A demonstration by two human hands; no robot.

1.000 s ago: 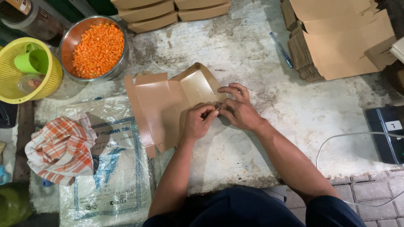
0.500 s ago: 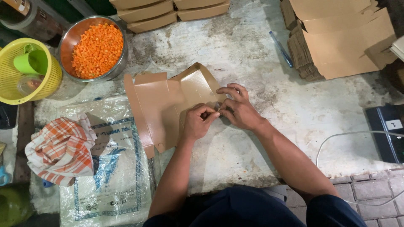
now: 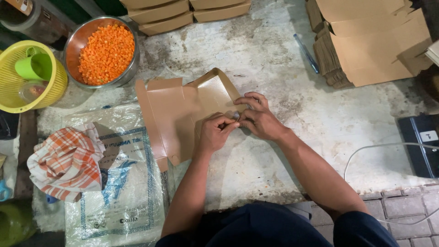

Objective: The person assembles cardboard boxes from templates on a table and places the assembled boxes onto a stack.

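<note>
Fingers of our left hand are curled tight, pinching the near edge of the flat brown cardboard box blank. The fingers of our right hand are pressed together against the same spot, where a raised corner flap meets the panel. The blank lies on the worn grey counter, left of centre, its left side overlapping a clear printed plastic sack.

We judge the main risk is the flap slipping out of this small two-handed pinch and springing flat, since the card looks stiff. Pressing too hard could crease or tear the corner instead. Just beyond the blank on the far left stands a steel bowl of diced orange carrot; a sliding blank could nudge it. A checked orange cloth lies near left, well apart.
</note>
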